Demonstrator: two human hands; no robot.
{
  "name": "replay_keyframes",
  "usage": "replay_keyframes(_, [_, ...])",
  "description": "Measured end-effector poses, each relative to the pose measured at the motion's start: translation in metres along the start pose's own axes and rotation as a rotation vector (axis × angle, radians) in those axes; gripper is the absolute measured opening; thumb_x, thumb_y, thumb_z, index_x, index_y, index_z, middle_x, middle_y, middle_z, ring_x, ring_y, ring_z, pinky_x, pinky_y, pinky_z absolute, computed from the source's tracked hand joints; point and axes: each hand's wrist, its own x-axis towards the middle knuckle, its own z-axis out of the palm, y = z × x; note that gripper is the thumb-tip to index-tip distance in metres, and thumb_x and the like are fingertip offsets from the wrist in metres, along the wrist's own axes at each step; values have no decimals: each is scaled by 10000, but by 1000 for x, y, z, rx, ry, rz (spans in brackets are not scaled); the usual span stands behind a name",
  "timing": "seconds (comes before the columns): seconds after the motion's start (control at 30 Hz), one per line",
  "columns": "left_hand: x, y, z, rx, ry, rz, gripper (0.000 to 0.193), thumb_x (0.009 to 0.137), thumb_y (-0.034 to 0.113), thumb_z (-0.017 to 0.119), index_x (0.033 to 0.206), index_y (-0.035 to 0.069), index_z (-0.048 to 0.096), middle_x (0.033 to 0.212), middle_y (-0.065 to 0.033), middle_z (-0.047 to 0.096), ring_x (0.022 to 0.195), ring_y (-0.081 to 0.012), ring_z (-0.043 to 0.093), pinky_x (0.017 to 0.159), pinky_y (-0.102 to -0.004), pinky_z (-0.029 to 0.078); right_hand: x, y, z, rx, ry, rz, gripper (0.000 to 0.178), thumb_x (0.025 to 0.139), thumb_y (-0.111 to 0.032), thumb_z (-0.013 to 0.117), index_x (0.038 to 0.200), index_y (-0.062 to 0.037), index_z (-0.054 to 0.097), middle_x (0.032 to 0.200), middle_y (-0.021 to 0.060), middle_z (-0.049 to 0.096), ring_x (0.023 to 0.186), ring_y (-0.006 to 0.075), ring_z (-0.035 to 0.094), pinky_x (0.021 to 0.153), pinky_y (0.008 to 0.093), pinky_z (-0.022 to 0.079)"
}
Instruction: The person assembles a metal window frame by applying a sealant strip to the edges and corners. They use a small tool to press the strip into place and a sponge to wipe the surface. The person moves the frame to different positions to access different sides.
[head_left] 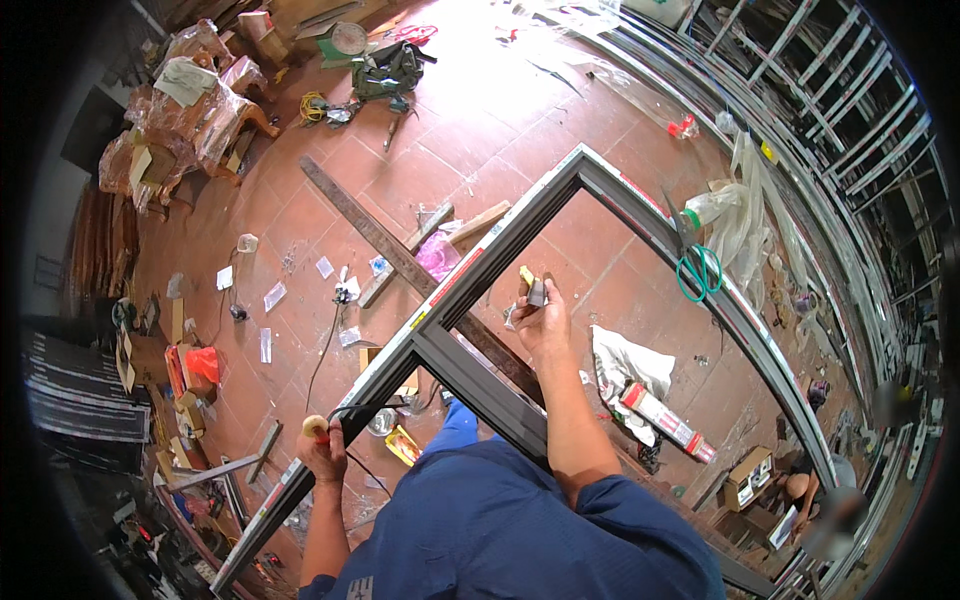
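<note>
A large dark grey metal frame (pixel 495 238) with a crossbar (pixel 495 385) surrounds me at waist height. At its lower left bar, my left hand (pixel 322 458) is closed around an object with a round pale end (pixel 315 427) and a red part; its kind is unclear. My right hand (pixel 545 322) is raised over the frame's right opening. Its fingers grip a small grey piece (pixel 538 292), and a yellowish bit (pixel 526 274) shows beside it. Teal-handled scissors (pixel 699 274) lie on the right bar. A green-capped plastic bottle (pixel 710 205) is just beyond them.
A rusty beam (pixel 365 222) runs beneath the frame. A white cloth (pixel 635 360) and a red-and-white box (pixel 668 422) lie on the tiled floor. Wrapped wooden furniture (pixel 200 115) stands far left, metal profiles (pixel 790 170) at right. Another person (pixel 800 485) is low at the right edge.
</note>
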Motion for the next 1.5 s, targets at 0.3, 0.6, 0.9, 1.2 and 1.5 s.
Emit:
replay_keyframes(0.3, [-1,2,2,39,34,5,298,942,322,705,825,61,623,767,-185,619,740,-439,606,657,-535,439,-14,2,11,-23,-86,66,217,1082,-377,519,1070,-175,600,913,80,724,642,208,604,585,336,479])
replay_keyframes(0.6, [0,4,1,22,88,30,289,927,311,721,820,56,636,742,-186,621,704,-442,614,641,-527,445,-6,19,9,-127,-18,-20,225,1006,-365,711,957,-157,639,913,41,712,657,163,600,609,320,481])
replay_keyframes(0.9, [3,10,-3,27,87,49,284,933,326,706,837,63,659,766,-188,636,713,-433,627,646,-521,457,-32,27,26,-410,-118,-81,316,914,-317,845,1032,-141,610,842,-11,650,787,142,669,600,290,438])
replay_keyframes(1.2, [1,8,-2,43,54,-6,280,921,351,710,896,73,686,835,-175,667,765,-417,644,693,-508,478,-56,48,44,-702,-69,-435,461,954,-319,805,1215,-75,514,909,10,637,717,136,651,519,252,466])
replay_keyframes(1.5, [3,11,-3,13,77,13,276,906,329,729,857,61,679,808,-178,658,740,-417,642,676,-501,480,-51,46,41,-681,-233,-394,335,1015,-268,732,1225,-58,577,986,33,685,783,145,678,654,290,542])
